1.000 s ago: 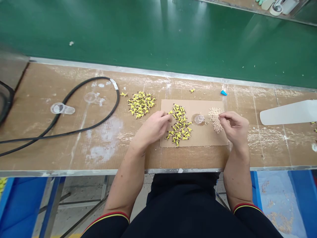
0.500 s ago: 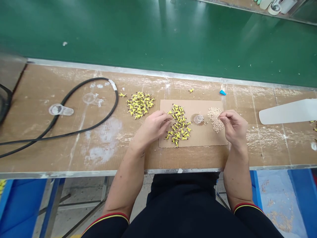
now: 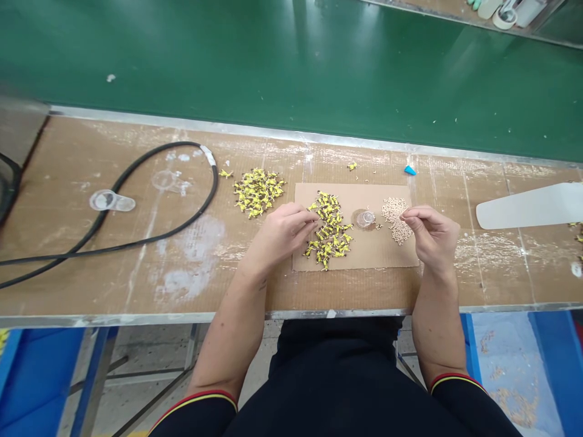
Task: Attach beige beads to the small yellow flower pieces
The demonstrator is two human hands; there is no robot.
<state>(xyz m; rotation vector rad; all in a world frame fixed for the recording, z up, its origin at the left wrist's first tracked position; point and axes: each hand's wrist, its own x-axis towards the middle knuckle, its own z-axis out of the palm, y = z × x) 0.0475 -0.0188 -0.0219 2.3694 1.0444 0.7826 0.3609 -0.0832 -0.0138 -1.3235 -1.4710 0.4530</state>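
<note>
My left hand [image 3: 288, 232] is pinched at the left edge of a loose pile of tiny yellow figures with dark ends [image 3: 328, 233]. Whatever sits between its fingertips is too small to name. Thumb and forefinger of my right hand [image 3: 432, 235] are pressed together beside a heap of tiny beige pieces [image 3: 397, 217]; what they hold, if anything, cannot be made out. Both piles lie on a cardboard sheet [image 3: 364, 258]. Between them stands a small clear cup [image 3: 365, 219], with a few beige pieces at its right side.
Another heap of yellow figures [image 3: 259, 193] lies left of the sheet. A black cable [image 3: 150, 244] loops across the left of the table, near clear plastic scoops [image 3: 122, 204]. A blue piece [image 3: 410, 170] and a white blade-like object [image 3: 528, 205] are rightward. Behind runs a green belt [image 3: 273, 67].
My right hand has shifted slightly to the right, still pinched. My left hand stays nearly in place at the figures. Specks on the green belt have moved left.
</note>
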